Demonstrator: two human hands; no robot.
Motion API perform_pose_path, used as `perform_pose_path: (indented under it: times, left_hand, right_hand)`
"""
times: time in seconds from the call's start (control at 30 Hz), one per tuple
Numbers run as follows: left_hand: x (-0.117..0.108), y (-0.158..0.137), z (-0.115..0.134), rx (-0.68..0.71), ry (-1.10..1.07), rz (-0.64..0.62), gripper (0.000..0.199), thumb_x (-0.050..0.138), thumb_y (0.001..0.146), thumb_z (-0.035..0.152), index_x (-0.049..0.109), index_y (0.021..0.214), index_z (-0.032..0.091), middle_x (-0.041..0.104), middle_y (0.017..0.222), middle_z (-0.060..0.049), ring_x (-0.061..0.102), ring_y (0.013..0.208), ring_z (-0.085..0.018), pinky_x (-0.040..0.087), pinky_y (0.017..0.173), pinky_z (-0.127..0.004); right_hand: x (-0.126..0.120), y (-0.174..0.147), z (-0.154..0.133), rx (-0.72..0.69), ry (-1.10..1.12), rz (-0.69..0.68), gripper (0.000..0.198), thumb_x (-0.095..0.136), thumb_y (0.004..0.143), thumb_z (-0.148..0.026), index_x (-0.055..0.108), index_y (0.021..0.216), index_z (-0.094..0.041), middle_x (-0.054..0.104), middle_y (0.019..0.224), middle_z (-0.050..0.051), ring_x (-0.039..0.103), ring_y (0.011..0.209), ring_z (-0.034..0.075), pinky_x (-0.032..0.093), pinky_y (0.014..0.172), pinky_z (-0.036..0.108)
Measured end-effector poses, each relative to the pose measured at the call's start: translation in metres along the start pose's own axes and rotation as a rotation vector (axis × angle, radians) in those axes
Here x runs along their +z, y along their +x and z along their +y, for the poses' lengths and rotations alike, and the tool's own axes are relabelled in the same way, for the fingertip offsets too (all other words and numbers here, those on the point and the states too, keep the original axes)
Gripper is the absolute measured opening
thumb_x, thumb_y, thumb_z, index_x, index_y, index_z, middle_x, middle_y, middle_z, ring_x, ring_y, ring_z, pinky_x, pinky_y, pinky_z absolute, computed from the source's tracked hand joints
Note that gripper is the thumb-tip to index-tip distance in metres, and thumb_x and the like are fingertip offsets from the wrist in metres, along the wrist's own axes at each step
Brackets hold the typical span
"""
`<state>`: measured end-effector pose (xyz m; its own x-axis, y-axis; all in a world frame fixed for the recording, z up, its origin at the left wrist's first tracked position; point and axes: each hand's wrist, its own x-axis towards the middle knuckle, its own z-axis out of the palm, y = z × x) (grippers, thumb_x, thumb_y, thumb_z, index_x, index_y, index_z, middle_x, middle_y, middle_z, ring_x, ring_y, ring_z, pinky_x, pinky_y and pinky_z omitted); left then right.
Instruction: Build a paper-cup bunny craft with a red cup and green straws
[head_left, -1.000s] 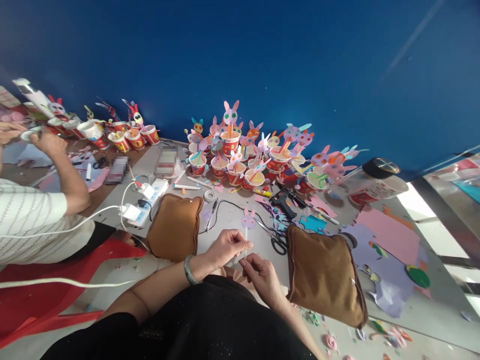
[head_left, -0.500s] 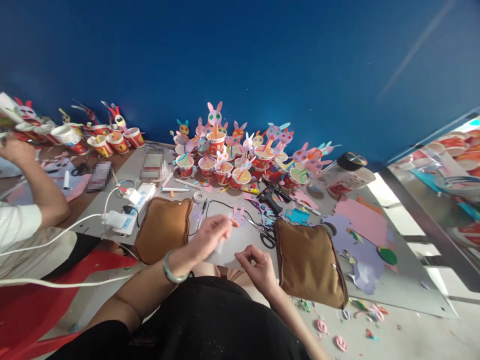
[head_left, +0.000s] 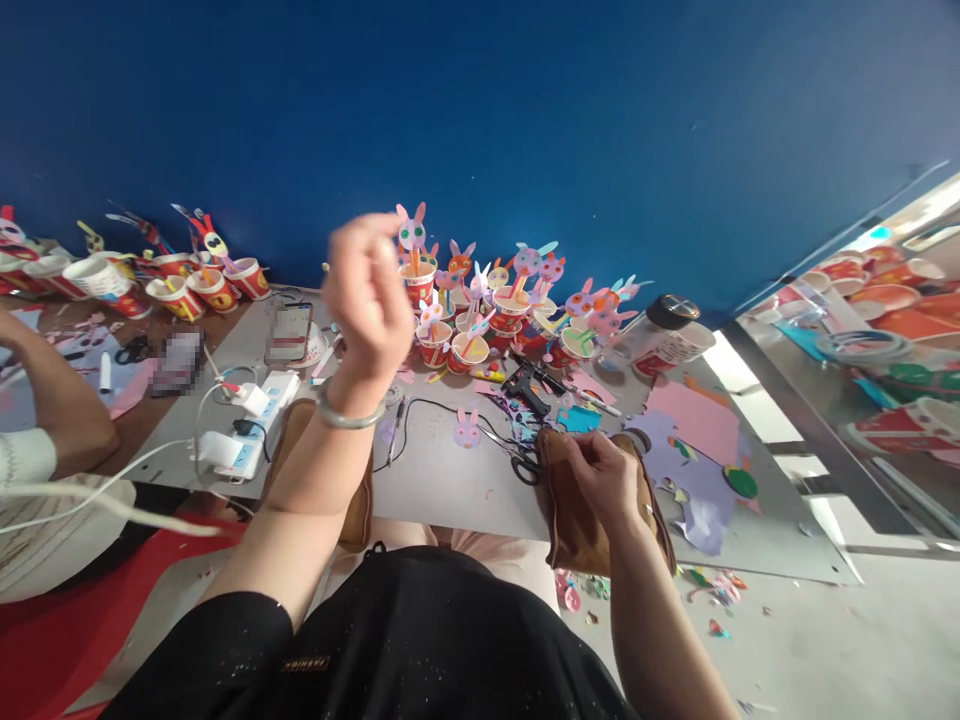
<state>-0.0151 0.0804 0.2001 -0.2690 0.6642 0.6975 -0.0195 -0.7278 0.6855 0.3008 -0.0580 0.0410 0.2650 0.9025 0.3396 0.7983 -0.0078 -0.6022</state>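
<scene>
My left hand [head_left: 370, 290], slightly blurred, is raised in front of the blue wall, fingers curled in; whatever they may hold cannot be made out. Close behind it is a pink paper rabbit head [head_left: 412, 232] standing in a paper cup [head_left: 418, 286]. On the right, the fingers of my right hand [head_left: 606, 478] are closed on the upper part of a brown cushion [head_left: 570, 525] at the table's front edge. A flat pink paper rabbit head [head_left: 467, 429] lies on the grey table [head_left: 442, 485]. Black-handled scissors [head_left: 526, 466] lie beside that cushion.
More cups with paper animals [head_left: 510, 305] crowd the wall side. A black glue gun [head_left: 529, 388] lies before them. A white power strip [head_left: 259, 425] and another cushion [head_left: 360, 510] are left. Purple paper [head_left: 705, 510] lies right. A co-worker's arm [head_left: 56, 390] reaches in far left.
My left hand has risen from above the table to the rabbit cups' height. My right hand has moved right and up onto the brown cushion, which is now bunched. The view has shifted slightly right.
</scene>
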Motion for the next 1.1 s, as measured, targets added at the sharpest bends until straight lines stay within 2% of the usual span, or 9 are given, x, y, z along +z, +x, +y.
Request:
perform_pose_path:
  times: [0.07, 0.17, 0.27, 0.33, 0.47, 0.57, 0.63, 0.87, 1.1]
  left_hand:
    - [0.02, -0.009, -0.011, 0.234, 0.16, -0.254, 0.03, 0.053, 0.101, 0.043, 0.062, 0.11, 0.016, 0.068, 0.112, -0.009, 0.065, 0.099, -0.016, 0.047, 0.088, -0.031]
    - [0.031, -0.033, -0.021, 0.439, 0.37, -0.649, 0.036, 0.04, 0.105, 0.043, 0.064, 0.113, 0.018, 0.07, 0.093, -0.006, 0.064, 0.071, -0.013, 0.046, 0.067, -0.029]
    - [0.022, -0.067, -0.033, 0.448, 0.445, -0.924, 0.04, 0.031, 0.107, 0.04, 0.064, 0.102, 0.019, 0.065, 0.073, -0.002, 0.059, 0.062, -0.012, 0.04, 0.057, -0.026]
    - [0.012, -0.088, -0.045, 0.325, 0.386, -1.032, 0.04, 0.032, 0.106, 0.04, 0.064, 0.096, 0.019, 0.065, 0.074, -0.003, 0.059, 0.065, -0.011, 0.041, 0.059, -0.025]
    - [0.004, -0.113, -0.069, -0.245, 0.172, -0.919, 0.041, 0.036, 0.103, 0.045, 0.065, 0.094, 0.017, 0.063, 0.075, -0.002, 0.056, 0.069, -0.012, 0.042, 0.067, -0.025]
    - [0.008, -0.123, -0.086, -0.684, -0.079, -0.8, 0.038, 0.042, 0.098, 0.045, 0.064, 0.097, 0.014, 0.043, 0.06, 0.004, 0.039, 0.054, -0.009, 0.033, 0.054, -0.024]
    - [0.011, -0.129, -0.097, -0.943, -0.23, -0.777, 0.029, 0.051, 0.092, 0.039, 0.063, 0.099, 0.014, 0.04, 0.061, 0.006, 0.037, 0.052, -0.008, 0.029, 0.051, -0.022]
    - [0.006, -0.146, -0.122, -1.095, -0.365, -0.789, 0.038, 0.066, 0.081, 0.038, 0.059, 0.11, 0.014, 0.067, 0.084, -0.004, 0.052, 0.059, -0.008, 0.041, 0.057, -0.023]
    - [0.009, -0.156, -0.133, -1.184, -0.363, -0.71, 0.04, 0.072, 0.079, 0.042, 0.055, 0.102, 0.015, 0.073, 0.094, -0.009, 0.06, 0.055, -0.008, 0.047, 0.053, -0.024]
  right_hand:
    - [0.0, 0.011, 0.009, -0.05, -0.132, -0.067, 0.041, 0.053, 0.091, -0.055, 0.066, 0.076, -0.019, 0.065, 0.063, 0.003, 0.052, 0.055, 0.015, 0.037, 0.058, 0.028]
    - [-0.001, 0.03, 0.029, -0.051, -0.348, -0.134, 0.036, 0.051, 0.091, -0.049, 0.069, 0.082, -0.02, 0.069, 0.069, 0.005, 0.056, 0.059, 0.018, 0.035, 0.059, 0.028]
    - [-0.003, 0.05, 0.055, 0.04, -0.486, -0.21, 0.032, 0.05, 0.09, -0.045, 0.072, 0.095, -0.022, 0.074, 0.079, 0.007, 0.063, 0.069, 0.021, 0.037, 0.062, 0.029]
    - [-0.003, 0.063, 0.072, 0.111, -0.528, -0.241, 0.034, 0.05, 0.09, -0.043, 0.073, 0.103, -0.021, 0.076, 0.088, 0.008, 0.066, 0.078, 0.024, 0.04, 0.065, 0.03]
    - [0.003, 0.091, 0.098, 0.234, -0.564, -0.262, 0.036, 0.054, 0.087, -0.037, 0.073, 0.112, -0.018, 0.076, 0.098, 0.012, 0.068, 0.086, 0.027, 0.045, 0.07, 0.034]
    - [0.01, 0.111, 0.108, 0.302, -0.586, -0.27, 0.04, 0.053, 0.089, -0.035, 0.071, 0.119, -0.017, 0.076, 0.101, 0.013, 0.068, 0.092, 0.029, 0.048, 0.075, 0.036]
    - [0.015, 0.122, 0.112, 0.324, -0.594, -0.28, 0.04, 0.055, 0.089, -0.037, 0.072, 0.12, -0.017, 0.075, 0.102, 0.014, 0.068, 0.095, 0.03, 0.049, 0.078, 0.038]
    - [0.031, 0.128, 0.121, 0.313, -0.581, -0.291, 0.037, 0.056, 0.089, -0.036, 0.075, 0.117, -0.019, 0.073, 0.111, 0.015, 0.066, 0.102, 0.03, 0.049, 0.087, 0.04]
    - [0.035, 0.124, 0.137, 0.317, -0.554, -0.231, 0.039, 0.053, 0.089, -0.037, 0.074, 0.117, -0.019, 0.072, 0.106, 0.013, 0.066, 0.097, 0.028, 0.049, 0.08, 0.037]
